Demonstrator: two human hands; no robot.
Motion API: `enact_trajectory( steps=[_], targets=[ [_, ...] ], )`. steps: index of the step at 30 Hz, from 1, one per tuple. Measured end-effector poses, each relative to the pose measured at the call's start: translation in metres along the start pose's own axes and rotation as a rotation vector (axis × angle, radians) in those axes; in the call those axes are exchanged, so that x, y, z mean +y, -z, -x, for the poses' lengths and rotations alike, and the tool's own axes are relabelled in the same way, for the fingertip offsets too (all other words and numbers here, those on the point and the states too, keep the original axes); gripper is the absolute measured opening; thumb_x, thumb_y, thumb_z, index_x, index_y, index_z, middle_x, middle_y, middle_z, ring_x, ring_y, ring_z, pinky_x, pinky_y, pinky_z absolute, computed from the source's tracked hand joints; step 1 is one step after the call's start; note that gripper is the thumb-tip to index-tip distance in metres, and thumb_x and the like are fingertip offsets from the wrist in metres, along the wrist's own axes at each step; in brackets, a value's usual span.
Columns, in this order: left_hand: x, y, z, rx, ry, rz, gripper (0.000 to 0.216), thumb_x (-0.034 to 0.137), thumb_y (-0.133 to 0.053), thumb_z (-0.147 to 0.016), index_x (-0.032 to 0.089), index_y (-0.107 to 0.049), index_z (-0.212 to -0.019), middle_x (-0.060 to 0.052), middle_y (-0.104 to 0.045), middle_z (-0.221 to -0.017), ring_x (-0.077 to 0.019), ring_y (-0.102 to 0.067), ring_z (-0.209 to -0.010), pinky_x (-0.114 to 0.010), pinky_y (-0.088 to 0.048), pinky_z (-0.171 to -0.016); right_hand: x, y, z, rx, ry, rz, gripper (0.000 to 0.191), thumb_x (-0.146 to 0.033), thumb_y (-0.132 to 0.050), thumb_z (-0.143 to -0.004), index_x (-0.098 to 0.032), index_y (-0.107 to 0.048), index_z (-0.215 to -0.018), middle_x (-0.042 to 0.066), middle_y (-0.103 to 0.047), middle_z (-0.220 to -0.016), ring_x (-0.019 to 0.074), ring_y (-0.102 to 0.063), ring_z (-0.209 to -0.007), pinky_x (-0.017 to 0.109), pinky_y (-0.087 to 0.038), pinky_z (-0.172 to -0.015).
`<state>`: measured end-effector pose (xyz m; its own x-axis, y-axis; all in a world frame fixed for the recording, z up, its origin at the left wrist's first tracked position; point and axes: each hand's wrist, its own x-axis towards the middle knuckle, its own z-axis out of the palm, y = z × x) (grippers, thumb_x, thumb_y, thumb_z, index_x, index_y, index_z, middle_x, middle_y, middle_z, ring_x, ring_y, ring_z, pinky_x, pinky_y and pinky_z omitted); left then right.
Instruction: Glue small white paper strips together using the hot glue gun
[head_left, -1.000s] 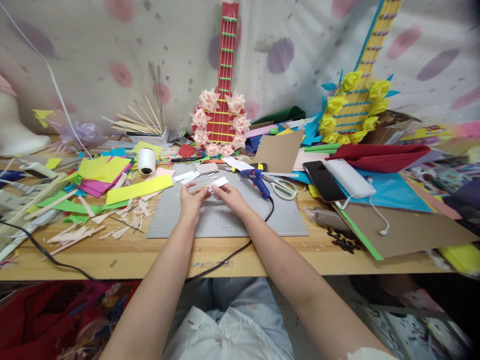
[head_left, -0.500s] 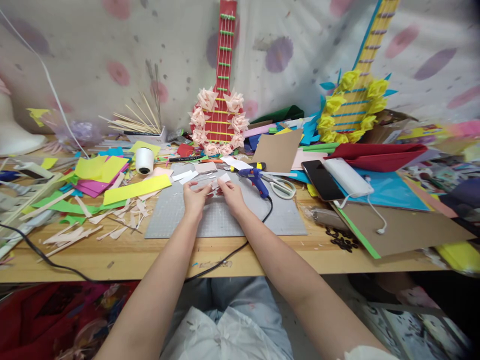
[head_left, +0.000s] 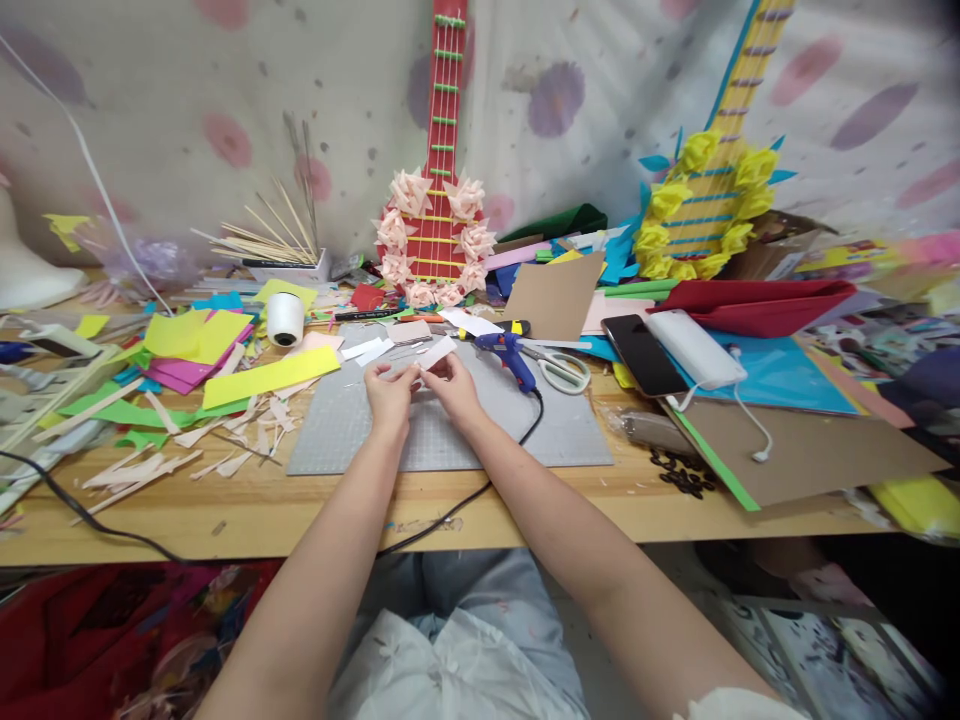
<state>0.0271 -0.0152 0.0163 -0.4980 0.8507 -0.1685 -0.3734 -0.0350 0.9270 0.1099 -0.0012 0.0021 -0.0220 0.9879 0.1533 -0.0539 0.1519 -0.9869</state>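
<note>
A small white paper strip is pinched in my right hand, its free end sticking up above the fingers. My left hand meets it at the fingertips, thumb and forefinger closed together near the strip's lower end; whether they grip the strip too is hidden. Both hands hover over the grey cutting mat. Just beyond the fingers lie more white paper strips and a pinkish-grey piece of card. A blue glue gun rests to the right of my right hand, beside scissors.
Behind the mat stands a red paper guitar with pink flowers; a yellow one is at right. Coloured paper scraps and a white cup-like object lie left. A phone and white power bank sit right. The glue gun's cord crosses the front.
The white strip in my fingers has turned and now shows longer, slanting up to the right. My fingertips have come closer together. The whole view has shifted slightly.
</note>
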Motion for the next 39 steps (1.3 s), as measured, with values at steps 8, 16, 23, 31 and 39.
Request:
enact_trajectory(
  steps=[8,16,23,31,39],
  targets=[
    [0.002,0.001,0.004,0.006,-0.005,0.042,0.043,0.007,-0.065,-0.060,0.020,-0.031,-0.083,0.004,-0.060,-0.066,-0.0080,-0.059,-0.057,-0.024,-0.050,-0.060,0.006,-0.002,-0.001,-0.024,-0.018,-0.130,0.027,-0.025,-0.061,-0.062,-0.019,-0.047,-0.084,-0.003,-0.055,-0.069,0.0097,-0.053,-0.063,0.026,-0.046,-0.065],
    [-0.002,0.002,0.003,-0.021,-0.027,0.053,0.044,0.008,-0.066,-0.060,0.020,-0.032,-0.085,0.002,-0.062,-0.068,-0.0092,-0.060,-0.059,-0.025,-0.050,-0.063,0.006,-0.003,-0.004,-0.006,-0.104,-0.263,0.026,-0.022,-0.064,-0.057,-0.018,-0.047,-0.077,-0.004,-0.055,-0.066,0.0076,-0.052,-0.059,0.023,-0.045,-0.060],
    [0.001,0.010,0.000,-0.137,0.025,0.067,0.047,0.009,-0.070,-0.054,0.018,-0.038,-0.087,0.000,-0.063,-0.070,-0.0116,-0.061,-0.060,-0.028,-0.050,-0.064,-0.005,0.004,-0.003,-0.077,-0.326,-0.430,0.022,-0.012,-0.064,-0.056,-0.018,-0.046,-0.068,-0.005,-0.057,-0.061,0.0063,-0.052,-0.054,0.023,-0.046,-0.061],
    [0.002,0.015,-0.002,-0.253,0.008,0.069,0.051,0.015,-0.073,-0.051,0.018,-0.041,-0.090,0.000,-0.064,-0.068,-0.0121,-0.061,-0.057,-0.027,-0.050,-0.057,-0.015,0.014,-0.004,-0.290,-0.531,-0.576,0.016,-0.005,-0.061,-0.058,-0.016,-0.054,-0.068,-0.004,-0.056,-0.057,0.0057,-0.049,-0.049,0.018,-0.043,-0.050],
    [0.002,0.017,-0.004,-0.190,0.018,0.092,0.053,0.015,-0.075,-0.048,0.019,-0.036,-0.084,0.001,-0.063,-0.068,-0.0120,-0.061,-0.059,-0.024,-0.047,-0.058,-0.013,0.011,-0.002,-0.214,-0.379,-0.465,0.016,-0.013,-0.066,-0.058,-0.017,-0.058,-0.072,-0.001,-0.062,-0.070,0.0086,-0.056,-0.061,0.021,-0.046,-0.058]
  ],
)
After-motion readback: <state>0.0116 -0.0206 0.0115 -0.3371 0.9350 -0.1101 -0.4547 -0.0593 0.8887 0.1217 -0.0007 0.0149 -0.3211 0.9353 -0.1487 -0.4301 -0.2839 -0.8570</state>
